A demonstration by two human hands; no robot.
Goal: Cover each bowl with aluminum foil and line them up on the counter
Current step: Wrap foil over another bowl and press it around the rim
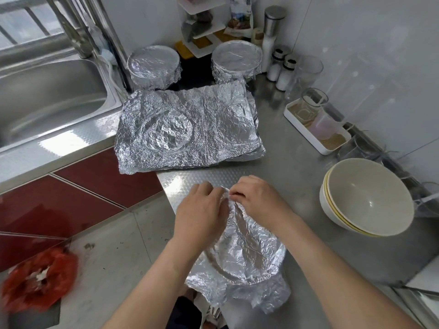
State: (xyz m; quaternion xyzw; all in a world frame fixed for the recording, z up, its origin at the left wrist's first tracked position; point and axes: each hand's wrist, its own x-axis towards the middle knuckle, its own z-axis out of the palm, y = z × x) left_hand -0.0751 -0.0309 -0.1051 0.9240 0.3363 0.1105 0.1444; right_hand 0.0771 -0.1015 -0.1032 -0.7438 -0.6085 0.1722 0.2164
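Observation:
A bowl under a crinkled sheet of foil (247,255) sits at the counter's near edge. My left hand (199,210) and my right hand (256,198) meet at its far rim, fingers curled and pinching the foil there. Two foil-covered bowls stand at the back, one on the left (153,66) and one on the right (237,59). A stack of loose foil sheets (190,129) lies flat mid-counter. Bare cream bowls (365,198) are stacked at the right.
A steel sink (47,91) fills the left. A white rack (202,32), salt shakers (281,67), glasses and a white tray (316,129) line the back and right wall. A red bag (38,281) lies on the floor below left.

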